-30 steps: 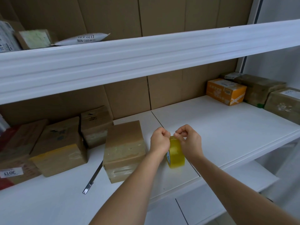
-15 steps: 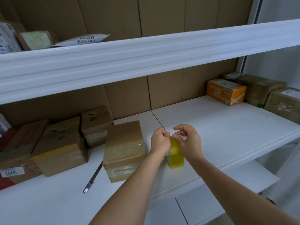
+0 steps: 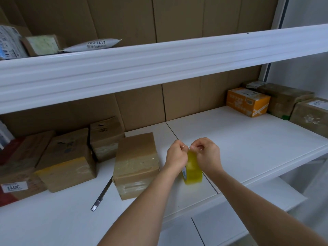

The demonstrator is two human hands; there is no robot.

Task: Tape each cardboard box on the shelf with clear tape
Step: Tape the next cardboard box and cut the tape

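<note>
This looks like a parcel storeroom or pickup point. White shelves (image 3: 230, 139) run in tiers against a backing of flat cardboard sheets (image 3: 138, 110), and sealed brown boxes (image 3: 136, 164) sit in loose groups along them, most wrapped in tape and some bearing labels. One box at the left carries a sticker (image 3: 15, 187) with a printed code, and a white mailer bag (image 3: 94, 45) on the upper shelf has a similar code written on it. An orange carton (image 3: 247, 102) stands among more parcels at the right. A tape roll (image 3: 192, 172) and a cutter (image 3: 102, 194) lie at hand on the shelf.
</note>
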